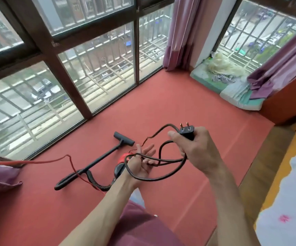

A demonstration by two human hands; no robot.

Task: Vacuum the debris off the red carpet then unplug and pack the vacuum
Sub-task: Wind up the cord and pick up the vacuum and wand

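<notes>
Two hands are held above the red carpet (179,103), with a black cord (161,176) between them. The left hand (140,166) lies palm up, fingers (148,150) straight and slightly apart; several loops of the cord lie across the palm and hang below the wrist. The right hand (195,148) is clamped on the plug (187,132), thumb and curled fingers round its black body, with the two metal pins pointing up and free of any socket. From the plug the cord runs left and down toward the left hand.

The vacuum (119,169) lies on the carpet just beyond the left hand, which partly hides its red-and-black body. Its ribbed hose (94,181) curves from the body to a black tube (102,158), which lies flat and ends in a T-shaped floor head (124,138) near the window (97,68). A thin red line (54,159) crosses the carpet from the left edge toward the hose; its connection cannot be told.

A purple curtain (181,32) hangs in the corner. A bed (289,192) with a flowered sheet stands at the right
</notes>
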